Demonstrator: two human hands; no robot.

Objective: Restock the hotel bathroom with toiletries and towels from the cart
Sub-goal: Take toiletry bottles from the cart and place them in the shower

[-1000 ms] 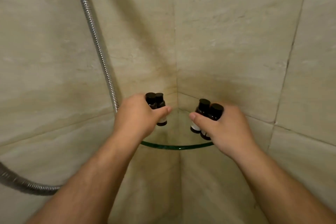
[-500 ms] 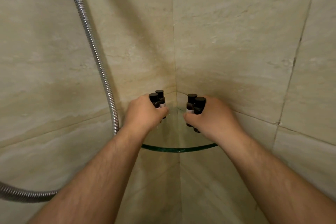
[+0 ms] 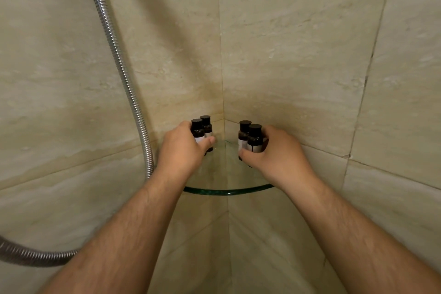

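A clear glass corner shelf with a green edge juts from the shower corner. My left hand is wrapped around two small dark toiletry bottles with black caps and white labels, held upright at the shelf's left side. My right hand grips two more dark bottles of the same kind, upright at the shelf's right side. Fingers hide the bottoms of the bottles, so I cannot tell whether they rest on the glass.
Beige marble walls meet in the corner behind the shelf. A chrome shower hose hangs down the left wall and loops away at the lower left.
Both hands have moved forward and down over the shelf toward the corner, bringing the two pairs of bottles upright and closer to the glass.
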